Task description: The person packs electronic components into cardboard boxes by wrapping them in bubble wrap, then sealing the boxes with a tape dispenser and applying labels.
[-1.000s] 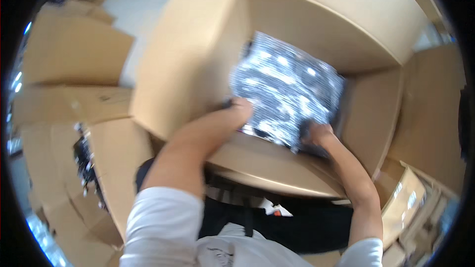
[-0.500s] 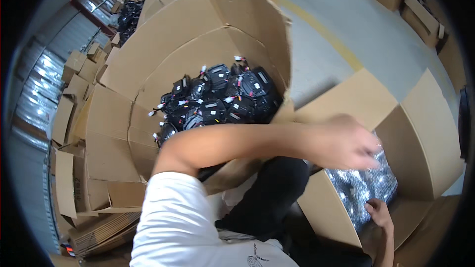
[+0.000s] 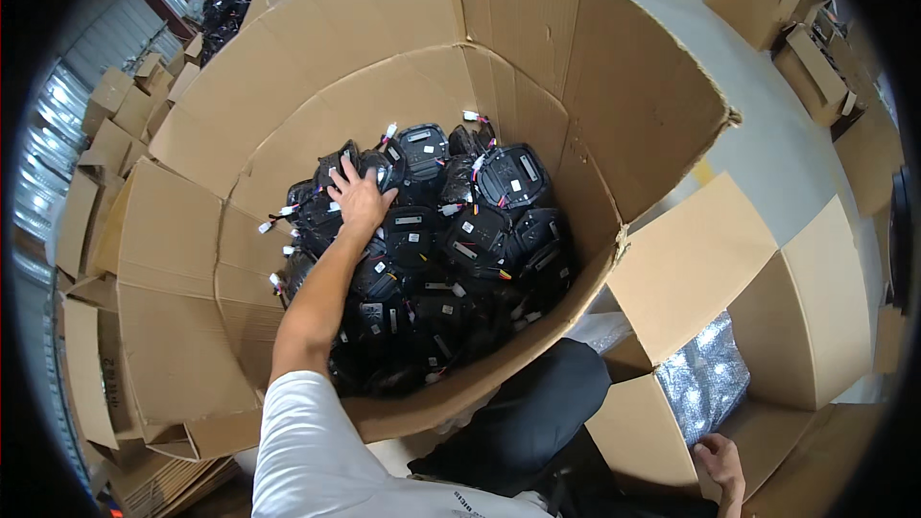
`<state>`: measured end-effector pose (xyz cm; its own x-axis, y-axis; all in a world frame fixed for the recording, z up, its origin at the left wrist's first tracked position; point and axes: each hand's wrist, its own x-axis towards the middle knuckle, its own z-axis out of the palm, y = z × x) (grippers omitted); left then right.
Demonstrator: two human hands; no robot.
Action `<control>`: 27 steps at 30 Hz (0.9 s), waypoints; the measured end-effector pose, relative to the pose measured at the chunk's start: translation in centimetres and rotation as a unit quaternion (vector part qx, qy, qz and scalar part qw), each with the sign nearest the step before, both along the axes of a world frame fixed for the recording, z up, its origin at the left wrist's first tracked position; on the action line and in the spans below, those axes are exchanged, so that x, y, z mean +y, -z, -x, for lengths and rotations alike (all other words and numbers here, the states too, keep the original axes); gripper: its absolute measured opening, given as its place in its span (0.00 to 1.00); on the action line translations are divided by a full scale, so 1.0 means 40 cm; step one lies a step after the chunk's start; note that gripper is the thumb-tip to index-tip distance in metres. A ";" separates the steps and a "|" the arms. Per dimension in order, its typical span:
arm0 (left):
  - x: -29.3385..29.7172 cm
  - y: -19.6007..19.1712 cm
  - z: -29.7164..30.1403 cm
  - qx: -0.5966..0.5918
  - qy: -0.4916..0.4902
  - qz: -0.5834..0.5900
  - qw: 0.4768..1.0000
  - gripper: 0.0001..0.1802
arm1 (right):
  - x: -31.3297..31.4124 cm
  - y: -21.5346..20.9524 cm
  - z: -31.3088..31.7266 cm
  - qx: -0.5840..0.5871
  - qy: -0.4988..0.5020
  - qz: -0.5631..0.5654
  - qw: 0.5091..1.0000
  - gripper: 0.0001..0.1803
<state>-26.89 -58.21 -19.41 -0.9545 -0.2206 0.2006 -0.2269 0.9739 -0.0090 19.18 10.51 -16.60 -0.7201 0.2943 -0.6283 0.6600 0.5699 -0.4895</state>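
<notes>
My left hand (image 3: 360, 200) reaches deep into a large round-walled cardboard bin (image 3: 614, 86). It lies palm down with fingers spread on the pile of black plastic electronic parts (image 3: 460, 240), which trail short coloured wires with white plugs. My right hand (image 3: 720, 468) is low at the right, its fingers curled on the flap edge of a smaller open cardboard box (image 3: 691, 269). Inside that box lies a silver bubble-wrap sheet (image 3: 705, 379). Only part of my right hand shows.
Flattened and folded cardboard boxes (image 3: 106, 144) are stacked along the left. More boxes (image 3: 815, 58) stand on the grey concrete floor (image 3: 767, 144) at the upper right. Another heap of black parts (image 3: 225, 0) lies at the far upper left. My dark trouser leg (image 3: 523, 422) is between the bin and the small box.
My view swung left from the small box to the big bin. My left hand left the silver wrap and moved onto the black parts. My right hand stayed at the small box.
</notes>
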 end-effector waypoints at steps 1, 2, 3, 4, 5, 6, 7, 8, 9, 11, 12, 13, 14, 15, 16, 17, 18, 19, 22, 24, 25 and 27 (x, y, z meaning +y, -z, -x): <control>0.044 0.002 0.020 -0.008 -0.041 0.015 0.999 0.38 | 0.000 -0.004 -0.005 0.002 -0.018 -0.033 0.999 0.19; 0.073 0.003 0.040 -0.007 -0.059 0.035 0.998 0.47 | -0.045 -0.049 0.023 0.006 -0.036 -0.087 0.996 0.18; 0.108 0.005 0.058 -0.054 -0.087 0.081 0.991 0.39 | -0.036 -0.048 0.008 0.000 -0.035 -0.090 0.995 0.18; 0.072 0.042 0.093 -0.009 -0.095 0.162 0.982 0.33 | -0.027 -0.031 0.001 0.013 -0.031 -0.072 0.997 0.18; 0.011 0.079 0.111 0.034 -0.106 0.248 0.962 0.27 | -0.017 -0.005 0.006 0.025 -0.030 -0.048 0.998 0.18; 0.011 0.097 0.120 0.024 -0.096 0.252 0.963 0.25 | -0.004 -0.003 -0.006 0.021 -0.020 -0.056 0.998 0.18; 0.010 0.098 0.126 0.016 -0.084 0.258 0.962 0.23 | 0.003 0.000 -0.020 0.021 -0.025 -0.065 0.997 0.17; 0.003 0.100 0.120 0.032 -0.073 0.277 0.957 0.23 | 0.010 0.002 -0.042 0.019 -0.030 -0.072 0.997 0.17; -0.015 0.096 0.113 0.034 -0.074 0.286 0.955 0.23 | 0.029 0.011 -0.066 0.014 -0.024 -0.071 0.997 0.17; -0.013 0.072 0.071 0.024 -0.028 0.234 0.972 0.26 | 0.052 0.014 -0.111 0.014 0.030 -0.029 0.999 0.17; -0.016 0.072 0.046 0.037 -0.007 0.204 0.978 0.28 | 0.052 0.002 -0.119 -0.004 0.073 -0.008 0.997 0.15; -0.025 0.060 0.027 0.056 0.008 0.175 0.983 0.29 | 0.060 0.004 -0.123 -0.003 0.075 -0.004 0.997 0.15; -0.050 0.059 0.012 0.074 0.000 0.158 0.985 0.29 | 0.074 0.015 -0.123 -0.012 0.047 -0.014 0.999 0.15; -0.078 0.051 0.010 0.067 -0.014 0.182 0.981 0.28 | 0.084 0.028 -0.122 -0.021 0.019 -0.025 0.999 0.14; -0.081 0.037 0.005 0.079 -0.013 0.177 0.981 0.26 | 0.092 0.041 -0.119 -0.018 0.015 -0.019 1.000 0.14; -0.080 0.014 0.006 0.092 -0.012 0.172 0.981 0.25 | 0.098 0.048 -0.117 -0.019 0.015 -0.016 1.000 0.14; -0.094 0.016 0.027 0.103 -0.008 0.167 0.980 0.21 | 0.103 0.053 -0.116 -0.027 0.028 -0.001 0.999 0.16; -0.100 -0.003 0.035 0.105 -0.006 0.170 0.980 0.21 | 0.104 0.060 -0.114 -0.034 0.043 0.014 0.998 0.17; -0.143 -0.088 0.035 0.115 -0.052 0.067 0.990 0.19 | 0.103 0.057 -0.103 0.010 -0.009 -0.025 1.000 0.17; -0.251 -0.222 0.004 0.140 -0.045 -0.126 0.981 0.17 | 0.037 -0.004 -0.040 0.012 -0.006 -0.008 1.000 0.17; -0.328 -0.303 -0.012 0.124 -0.020 -0.280 0.952 0.16 | 0.012 -0.020 -0.005 0.009 -0.007 0.003 1.000 0.17; -0.176 -0.387 -0.043 0.102 0.029 -0.523 0.845 0.12 | -0.017 -0.088 0.005 0.074 0.016 -0.012 0.997 0.17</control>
<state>-25.18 -65.25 -3.91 -0.9386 -0.3340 0.0859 -0.0720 0.4334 0.8983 18.98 9.84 -13.07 -0.7949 0.3319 -0.5080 0.5990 0.5627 -0.5697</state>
